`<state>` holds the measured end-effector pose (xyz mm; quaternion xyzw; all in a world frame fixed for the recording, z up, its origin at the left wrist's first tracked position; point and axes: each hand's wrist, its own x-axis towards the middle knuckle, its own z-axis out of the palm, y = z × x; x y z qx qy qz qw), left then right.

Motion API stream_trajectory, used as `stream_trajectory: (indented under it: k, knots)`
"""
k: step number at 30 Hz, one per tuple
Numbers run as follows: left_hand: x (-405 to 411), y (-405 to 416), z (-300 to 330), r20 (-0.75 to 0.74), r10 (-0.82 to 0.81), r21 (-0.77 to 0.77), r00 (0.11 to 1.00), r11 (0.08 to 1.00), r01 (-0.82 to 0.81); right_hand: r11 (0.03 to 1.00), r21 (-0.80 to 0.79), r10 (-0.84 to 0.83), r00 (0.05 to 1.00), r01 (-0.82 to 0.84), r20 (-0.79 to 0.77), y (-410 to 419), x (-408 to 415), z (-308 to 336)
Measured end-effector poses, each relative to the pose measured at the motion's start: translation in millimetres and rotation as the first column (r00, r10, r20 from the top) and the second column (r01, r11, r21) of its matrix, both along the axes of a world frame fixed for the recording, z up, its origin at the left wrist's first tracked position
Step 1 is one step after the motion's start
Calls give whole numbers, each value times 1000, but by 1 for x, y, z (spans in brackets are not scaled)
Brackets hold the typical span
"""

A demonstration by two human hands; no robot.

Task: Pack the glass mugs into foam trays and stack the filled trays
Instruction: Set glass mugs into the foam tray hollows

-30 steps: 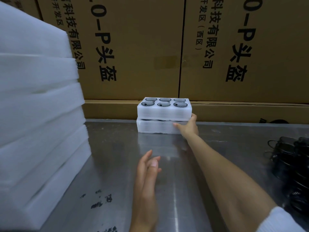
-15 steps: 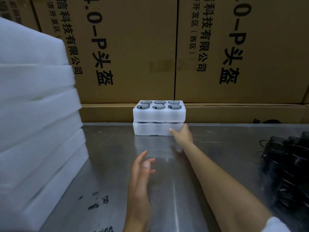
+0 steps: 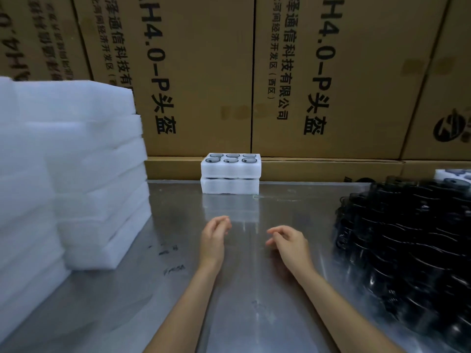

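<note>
Two white foam trays (image 3: 230, 177) stand stacked one on the other at the far edge of the shiny metal desk (image 3: 178, 289), close against the brown cardboard cartons (image 3: 198, 80) printed with black characters. The upper tray has six round pockets in two rows of three, and each pocket shows the dark rim of a smoky glass mug (image 3: 230, 160); a dark line at the seam between the trays seems to be the rims of mugs in the lower tray, though the view there is too small to be sure.

Both hands hover above the bare middle of the desk, well apart from the stacked trays and touching nothing. The left hand (image 3: 213, 238) is turned edge-on with its fingers loosely curled inward. The right hand (image 3: 289, 240) is palm down with relaxed, slightly bent fingers pointing toward the left hand. The two hands are near each other but not touching.

On the left of the desk rises a tall pile of white foam slabs (image 3: 84, 174). On the right lies a crowded heap of dark glass mugs with handles (image 3: 407, 245), blurred at the edge of the view.
</note>
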<state>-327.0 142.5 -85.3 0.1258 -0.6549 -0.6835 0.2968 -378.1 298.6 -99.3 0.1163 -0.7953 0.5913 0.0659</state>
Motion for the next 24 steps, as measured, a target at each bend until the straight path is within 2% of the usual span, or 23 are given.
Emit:
stream_trajectory:
  k: [4, 8, 10, 12, 15, 17, 18, 21, 24]
  knots:
    - [43, 24, -3, 38, -95, -111, 995, 989, 98, 997, -61, 41, 999, -40, 17, 20, 47, 0]
    - [89, 47, -2, 42, -185, -127, 982, 974, 189, 996, -73, 58, 998, -57, 12, 32, 83, 1]
    - [110, 58, -5, 72, -245, -223, 967, 941, 255, 996, -61, 71, 997, -71, 5, 38, 99, 1]
    - [127, 65, -10, 146, -284, -397, 948, 861, 319, 996, -24, 82, 997, -83, -10, 43, 112, -2]
    - [140, 57, -6, 331, -246, -678, 911, 610, 411, 994, 56, 98, 995, -97, -19, 48, 129, -5]
    - [139, 38, 14, 394, -56, -843, 918, 375, 385, 990, 101, 97, 995, -96, -6, 47, 135, -5]
    - [137, 26, 31, 379, 56, -898, 924, 264, 352, 987, 135, 93, 996, -91, -5, 46, 138, -5]
    - [135, -14, 107, 162, 341, -987, 926, 44, 157, 976, 200, 96, 995, -93, -7, 45, 143, -4]
    - [147, -55, 193, -154, 550, -975, 821, -220, -36, 974, 202, 99, 995, -98, 4, 45, 144, -3]
